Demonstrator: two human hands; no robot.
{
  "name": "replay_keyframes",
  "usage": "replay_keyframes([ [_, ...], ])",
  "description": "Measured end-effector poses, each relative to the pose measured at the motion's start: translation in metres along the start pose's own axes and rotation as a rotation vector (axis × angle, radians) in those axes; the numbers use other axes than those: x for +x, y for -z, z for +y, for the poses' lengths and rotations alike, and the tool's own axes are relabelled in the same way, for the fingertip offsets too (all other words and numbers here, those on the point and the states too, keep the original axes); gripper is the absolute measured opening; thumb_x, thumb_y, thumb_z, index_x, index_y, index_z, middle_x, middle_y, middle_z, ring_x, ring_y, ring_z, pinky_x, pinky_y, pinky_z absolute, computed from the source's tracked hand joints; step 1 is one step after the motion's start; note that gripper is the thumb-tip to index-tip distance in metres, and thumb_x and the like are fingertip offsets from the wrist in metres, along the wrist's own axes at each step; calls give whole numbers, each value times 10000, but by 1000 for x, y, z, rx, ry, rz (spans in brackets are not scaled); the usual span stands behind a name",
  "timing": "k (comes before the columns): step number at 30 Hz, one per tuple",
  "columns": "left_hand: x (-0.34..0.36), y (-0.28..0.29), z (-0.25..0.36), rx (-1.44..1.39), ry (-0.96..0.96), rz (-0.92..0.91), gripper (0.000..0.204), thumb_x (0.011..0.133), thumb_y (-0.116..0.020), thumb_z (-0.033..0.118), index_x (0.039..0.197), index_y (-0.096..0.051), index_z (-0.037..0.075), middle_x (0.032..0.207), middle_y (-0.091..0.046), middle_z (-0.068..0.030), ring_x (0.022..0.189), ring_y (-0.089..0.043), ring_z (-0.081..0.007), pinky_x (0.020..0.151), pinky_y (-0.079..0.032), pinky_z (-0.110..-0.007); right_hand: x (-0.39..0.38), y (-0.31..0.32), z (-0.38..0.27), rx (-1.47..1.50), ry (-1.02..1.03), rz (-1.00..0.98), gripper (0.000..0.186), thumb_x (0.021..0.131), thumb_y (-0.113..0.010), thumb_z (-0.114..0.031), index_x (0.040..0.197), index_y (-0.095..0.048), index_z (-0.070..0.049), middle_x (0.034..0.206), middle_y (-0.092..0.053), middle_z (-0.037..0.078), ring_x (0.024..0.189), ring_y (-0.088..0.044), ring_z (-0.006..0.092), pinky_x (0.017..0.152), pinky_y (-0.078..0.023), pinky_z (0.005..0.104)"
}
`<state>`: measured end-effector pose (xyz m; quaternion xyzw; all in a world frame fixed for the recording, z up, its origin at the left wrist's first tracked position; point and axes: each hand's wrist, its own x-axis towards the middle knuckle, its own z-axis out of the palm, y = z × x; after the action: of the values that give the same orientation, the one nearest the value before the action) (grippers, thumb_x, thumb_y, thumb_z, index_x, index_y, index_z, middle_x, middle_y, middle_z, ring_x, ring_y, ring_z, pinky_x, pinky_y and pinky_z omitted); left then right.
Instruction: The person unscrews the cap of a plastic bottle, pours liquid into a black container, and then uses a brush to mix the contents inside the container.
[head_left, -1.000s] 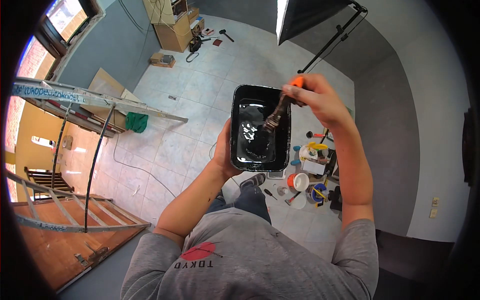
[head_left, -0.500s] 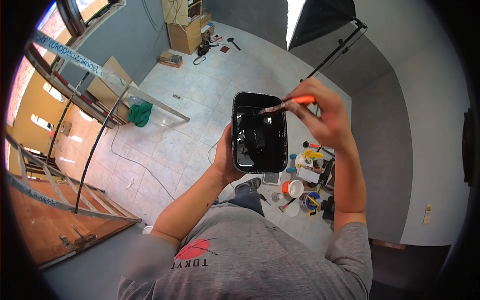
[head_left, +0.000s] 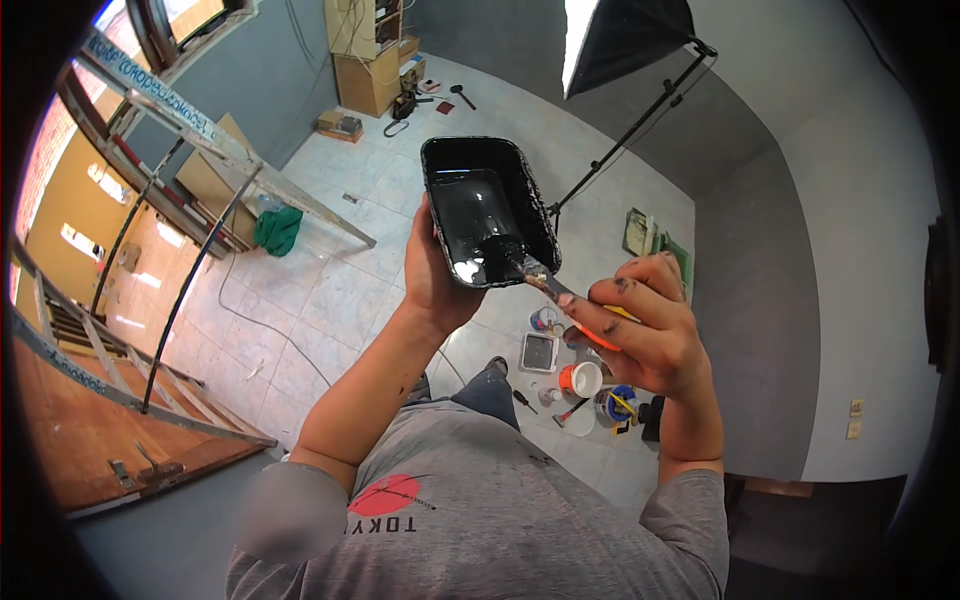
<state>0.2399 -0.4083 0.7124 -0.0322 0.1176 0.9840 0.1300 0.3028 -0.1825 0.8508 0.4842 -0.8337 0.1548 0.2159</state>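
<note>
My left hand (head_left: 437,272) grips a black rectangular tub (head_left: 474,153) from its left side and below, holding it out in front of me and tilted. Glossy black paint (head_left: 472,205) lies inside. The fingers under the tub are hidden. In my right hand (head_left: 650,330) is a paintbrush (head_left: 545,282) with an orange handle, its metal part smeared. The brush's bristle end is down in the paint at the tub's near right corner. Dark paint stains mark the right fingers.
A ladder (head_left: 205,125) stands at the left. Below my right arm, a white-and-orange bucket (head_left: 580,380), a blue paint can (head_left: 617,403) and a small tray (head_left: 539,352) sit on the tiled floor. A softbox light (head_left: 635,45) on a stand is at the far right.
The tub has shifted up and left and tilted more. My right hand has come down toward me, bringing the brush from the tub's far right side to its near corner.
</note>
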Motion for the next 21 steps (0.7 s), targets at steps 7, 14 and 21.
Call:
replay_keyframes([
  [7, 5, 1, -10, 44, 15, -29, 542, 1173, -369, 511, 1430, -656, 129, 1368, -734, -80, 1247, -715, -283, 1129, -553, -495, -17, 17, -8, -24, -5, 61, 412, 715, -913, -232, 1098, -859, -91, 942, -717, -21, 891, -603, 208, 842, -447, 380],
  [14, 8, 11, -15, 31, 47, -21, 541, 1175, -362, 504, 1434, -651, 127, 1373, -733, -81, 1253, -715, -288, 1133, -550, -499, -23, 22, -9, -8, -26, 43, 386, 715, -899, -223, 1075, -860, -90, 938, -717, -25, 880, -597, 204, 835, -424, 384],
  [21, 11, 20, -6, 6, 52, 2, 548, 1172, -363, 521, 1431, -660, 140, 1373, -734, -69, 1249, -717, -284, 1134, -547, -498, -20, 23, -7, 3, -36, 42, 367, 710, -860, -254, 1038, -864, -90, 907, -716, -34, 842, -572, 205, 815, -410, 398],
])
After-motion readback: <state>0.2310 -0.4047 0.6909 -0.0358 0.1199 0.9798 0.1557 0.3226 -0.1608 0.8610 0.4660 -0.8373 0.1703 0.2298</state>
